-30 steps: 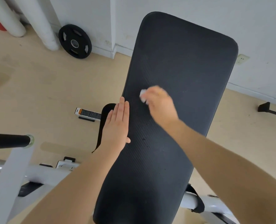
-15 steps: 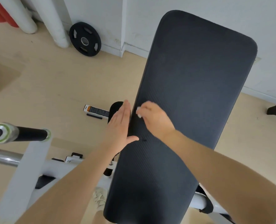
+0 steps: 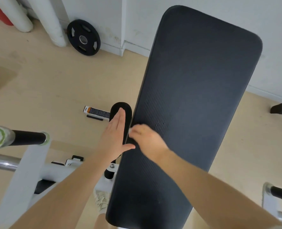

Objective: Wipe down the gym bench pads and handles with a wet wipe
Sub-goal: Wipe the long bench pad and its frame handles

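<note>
A long black bench pad (image 3: 193, 90) runs from the bottom centre up to the wall. My right hand (image 3: 147, 141) is curled over a white wet wipe (image 3: 130, 130) and presses it on the pad's left edge; only a sliver of the wipe shows. My left hand (image 3: 114, 134) lies flat with straight fingers against the pad's left side, thumb on the top surface. A black foam handle (image 3: 28, 138) with a metal end cap sticks out at the left. Another black handle (image 3: 281, 192) shows at the lower right.
The white bench frame (image 3: 26, 172) and a chrome bar (image 3: 1, 162) fill the lower left. A black weight plate (image 3: 83, 37) leans on the wall by white pipes (image 3: 52, 22). A smaller black pad (image 3: 128, 113) sits beside the bench. My shoe (image 3: 101, 200) stands on the beige floor.
My right hand has slid the wipe leftward and down across the pad to its left edge. My left hand has shifted from the top surface to the pad's side.
</note>
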Demonstrator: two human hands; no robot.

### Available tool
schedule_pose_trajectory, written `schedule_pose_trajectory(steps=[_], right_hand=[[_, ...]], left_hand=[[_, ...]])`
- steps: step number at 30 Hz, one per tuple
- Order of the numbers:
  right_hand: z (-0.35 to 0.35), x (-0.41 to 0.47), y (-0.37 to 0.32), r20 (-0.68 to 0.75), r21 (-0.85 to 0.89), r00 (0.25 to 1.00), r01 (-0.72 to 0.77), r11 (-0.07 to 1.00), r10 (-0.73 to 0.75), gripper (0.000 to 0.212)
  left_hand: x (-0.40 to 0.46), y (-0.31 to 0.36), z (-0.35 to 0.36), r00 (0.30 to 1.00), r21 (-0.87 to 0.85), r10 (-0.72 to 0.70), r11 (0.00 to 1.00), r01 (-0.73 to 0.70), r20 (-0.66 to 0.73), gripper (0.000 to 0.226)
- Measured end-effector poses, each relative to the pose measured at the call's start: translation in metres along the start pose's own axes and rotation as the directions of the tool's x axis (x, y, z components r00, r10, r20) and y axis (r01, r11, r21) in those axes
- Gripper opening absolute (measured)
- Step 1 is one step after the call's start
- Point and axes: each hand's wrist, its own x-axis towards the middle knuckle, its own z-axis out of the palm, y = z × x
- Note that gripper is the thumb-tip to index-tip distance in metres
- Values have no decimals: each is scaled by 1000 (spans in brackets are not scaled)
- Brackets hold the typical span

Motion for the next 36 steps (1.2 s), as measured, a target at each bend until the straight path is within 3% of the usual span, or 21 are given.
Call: schedule_pose_trajectory(steps=[2, 3, 5, 7, 10, 13, 15, 18, 23, 24, 26, 28, 30, 32, 34, 36], right_hand=[[3, -15, -6, 157, 26, 987, 23, 999, -26, 34], [-4, -13, -3, 133, 35, 991, 17, 999, -21, 30], [-31, 4, 10, -113, 32, 992, -57, 998, 61, 16], [-68, 30, 32, -386, 33, 904, -186, 982, 184, 15], [-109, 58, 66, -449, 43, 835, -334, 942, 317, 19], [-93, 61, 66, -483, 20, 828, -315, 949, 285, 19], [-61, 41, 48, -444, -29, 878, -214, 976, 179, 21], [-15, -9, 20, -236, -26, 970, -70, 997, 62, 26], [-8, -32, 8, 35, -40, 997, 68, 997, -67, 38], [-20, -26, 10, 20, -36, 999, 36, 999, -35, 31], [-47, -11, 26, -128, -16, 974, -191, 981, 187, 21], [-69, 1, 50, -284, 64, 880, -379, 923, 381, 21], [-76, 3, 61, -342, 184, 823, -415, 891, 454, 17], [-60, -3, 52, -329, 164, 848, -382, 910, 415, 17], [-26, -23, 32, -288, 18, 923, -261, 965, 255, 4], [6, -51, 12, -206, -51, 971, -136, 989, 123, 16]], left_hand=[[-4, 1, -1, 999, 23, 31, 999, -32, 24, 121], [-6, 1, -1, 998, 41, 49, 998, -51, 46, 121], [-11, 4, 0, 995, 76, 75, 994, -81, 71, 121], [-13, 10, 6, 993, 182, 82, 978, -97, 90, 123], [-11, 17, 22, 996, 344, 53, 936, -72, 66, 127], [-12, 20, 29, 999, 379, 31, 925, -35, 19, 128], [-14, 19, 29, 1000, 401, 22, 916, -23, 8, 130], [-14, 23, 28, 999, 400, -49, 915, 47, -7, 131], [-17, 34, 30, 984, 347, -178, 922, 172, -17, 121], [-18, 34, 31, 984, 369, -176, 914, 169, -13, 124], [-20, 29, 36, 986, 386, -159, 907, 166, -51, 130], [-22, 27, 38, 987, 406, -150, 899, 162, -62, 127], [-23, 27, 38, 989, 405, -134, 902, 147, -60, 117], [-23, 27, 40, 989, 372, -142, 917, 146, -38, 109], [-23, 25, 41, 989, 356, -143, 923, 147, -38, 108], [-23, 26, 42, 988, 338, -149, 929, 153, -37, 108]])
